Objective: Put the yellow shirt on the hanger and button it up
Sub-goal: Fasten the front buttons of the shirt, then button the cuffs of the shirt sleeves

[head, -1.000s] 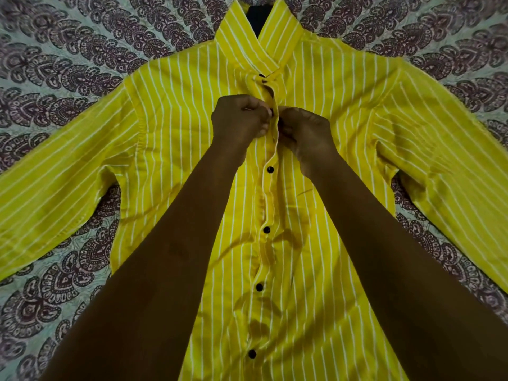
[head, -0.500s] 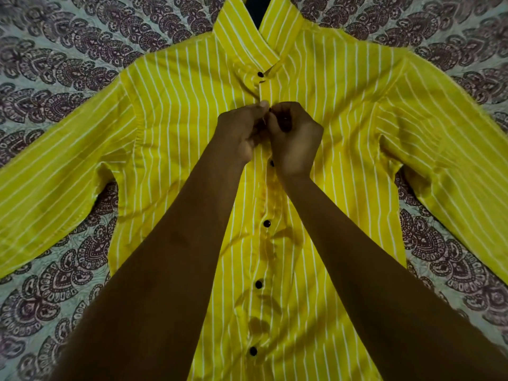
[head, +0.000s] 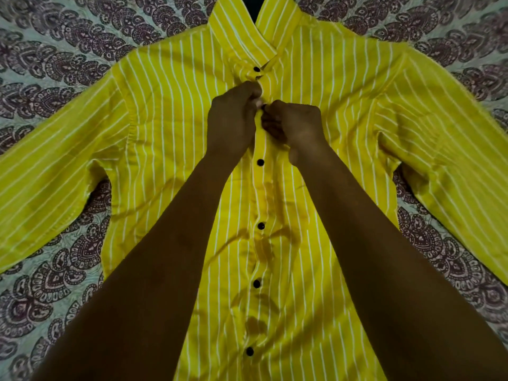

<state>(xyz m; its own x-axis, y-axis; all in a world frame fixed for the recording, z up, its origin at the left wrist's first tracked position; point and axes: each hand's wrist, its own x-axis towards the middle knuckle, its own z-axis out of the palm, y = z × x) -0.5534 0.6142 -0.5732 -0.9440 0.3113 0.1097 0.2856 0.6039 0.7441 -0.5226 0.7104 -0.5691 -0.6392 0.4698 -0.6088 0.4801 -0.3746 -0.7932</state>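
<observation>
The yellow shirt (head: 343, 138) with white stripes lies flat, front up, sleeves spread to both sides. A dark piece of the hanger (head: 254, 5) shows inside the collar; the rest is hidden under the cloth. Black buttons run down the placket; the collar button (head: 256, 69) and several lower ones look fastened. My left hand (head: 233, 125) pinches the placket edge just below the collar. My right hand (head: 294, 126) pinches the facing edge, with a black button (head: 263, 106) showing at its fingertips. The two hands touch at the second button from the top.
A bedsheet (head: 55, 284) with a dark paisley print on a pale ground lies under the shirt and fills the view. The left sleeve (head: 49, 188) and right sleeve (head: 453, 160) reach the frame edges.
Both hands have stayed at the second button. The right hand has shifted slightly, and the button now shows at its fingertips. The view has dipped a little.
</observation>
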